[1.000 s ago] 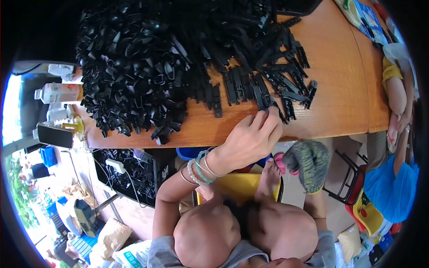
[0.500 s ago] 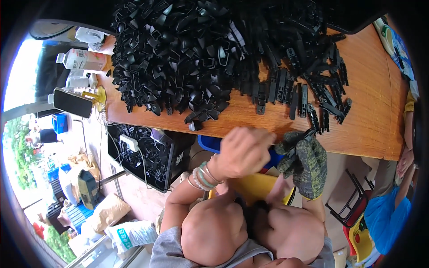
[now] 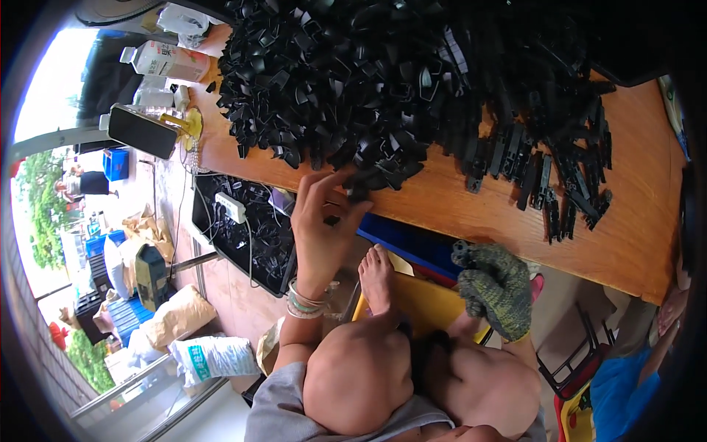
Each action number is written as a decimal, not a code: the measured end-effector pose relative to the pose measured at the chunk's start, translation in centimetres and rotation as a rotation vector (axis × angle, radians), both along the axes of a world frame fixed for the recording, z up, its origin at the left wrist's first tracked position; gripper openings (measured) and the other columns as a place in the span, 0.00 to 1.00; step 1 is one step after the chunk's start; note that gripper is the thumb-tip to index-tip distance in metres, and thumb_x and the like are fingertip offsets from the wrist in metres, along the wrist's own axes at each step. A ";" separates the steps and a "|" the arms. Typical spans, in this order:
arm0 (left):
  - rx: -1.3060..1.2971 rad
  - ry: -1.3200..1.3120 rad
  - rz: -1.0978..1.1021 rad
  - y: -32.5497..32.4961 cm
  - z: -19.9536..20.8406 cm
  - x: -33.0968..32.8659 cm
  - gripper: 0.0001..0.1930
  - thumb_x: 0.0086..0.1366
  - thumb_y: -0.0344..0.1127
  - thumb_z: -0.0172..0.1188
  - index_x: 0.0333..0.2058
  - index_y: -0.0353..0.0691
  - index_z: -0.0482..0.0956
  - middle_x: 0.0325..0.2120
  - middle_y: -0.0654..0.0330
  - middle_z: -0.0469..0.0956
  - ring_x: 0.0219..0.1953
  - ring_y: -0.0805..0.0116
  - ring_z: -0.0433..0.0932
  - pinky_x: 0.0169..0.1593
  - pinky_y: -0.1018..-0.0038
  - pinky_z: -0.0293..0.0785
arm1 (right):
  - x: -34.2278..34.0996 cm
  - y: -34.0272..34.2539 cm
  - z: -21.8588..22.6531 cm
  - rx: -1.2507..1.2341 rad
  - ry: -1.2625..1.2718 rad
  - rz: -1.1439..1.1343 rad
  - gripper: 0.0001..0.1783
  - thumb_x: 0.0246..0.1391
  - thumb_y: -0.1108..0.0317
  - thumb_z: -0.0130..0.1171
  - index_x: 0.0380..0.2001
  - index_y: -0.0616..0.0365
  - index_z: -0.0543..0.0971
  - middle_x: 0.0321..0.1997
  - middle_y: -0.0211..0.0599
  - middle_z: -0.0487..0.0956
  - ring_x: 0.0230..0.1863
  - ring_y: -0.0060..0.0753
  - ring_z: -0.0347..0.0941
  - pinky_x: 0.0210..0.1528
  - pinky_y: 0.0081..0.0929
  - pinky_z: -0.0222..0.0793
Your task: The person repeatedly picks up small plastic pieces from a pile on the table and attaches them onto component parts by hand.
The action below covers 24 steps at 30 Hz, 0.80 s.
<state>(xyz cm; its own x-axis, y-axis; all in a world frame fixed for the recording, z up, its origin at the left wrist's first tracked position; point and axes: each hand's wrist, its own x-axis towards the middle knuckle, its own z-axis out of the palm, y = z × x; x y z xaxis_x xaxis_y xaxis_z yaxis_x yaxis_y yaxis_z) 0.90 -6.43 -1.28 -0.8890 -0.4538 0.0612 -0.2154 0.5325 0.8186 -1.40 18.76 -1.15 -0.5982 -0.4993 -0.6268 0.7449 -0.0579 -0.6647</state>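
My bare left hand (image 3: 318, 225), with bracelets at the wrist, reaches to the table's near edge. Its fingers are curved and apart, the tips beside a small black plastic piece (image 3: 359, 190) at the front of a large heap of angular black plastic pieces (image 3: 324, 88). A patterned dark work glove covers my right hand (image 3: 499, 287), which is closed in front of the table edge. From its fingers pokes the end of a black plastic clip strip (image 3: 461, 253); the rest of it is hidden. Similar long black clip strips (image 3: 519, 158) lie to the heap's right.
Below the table's left side stands a black crate (image 3: 250, 243) of black parts with a white power strip (image 3: 230, 208). A blue bin (image 3: 412, 243) sits under the edge. A phone on a stand (image 3: 142, 131) and a bottle (image 3: 168, 60) stand left. Another person's blue garment (image 3: 622, 390) shows right.
My left hand has moved left and away from my right hand to the front of the heap, its fingers now spread. The gloved hand has lowered slightly. The whole view has shifted.
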 end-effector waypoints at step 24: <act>-0.311 0.319 -0.456 5.4 -0.8 -2.0 0.13 0.45 0.23 0.66 0.32 0.37 0.76 0.26 0.59 0.73 0.20 0.65 0.73 0.20 0.74 0.67 | 0.6 -1.4 0.0 0.025 0.187 -0.128 0.17 0.55 0.76 0.50 0.49 0.64 0.71 0.35 0.40 0.79 0.19 0.17 0.68 0.20 0.16 0.65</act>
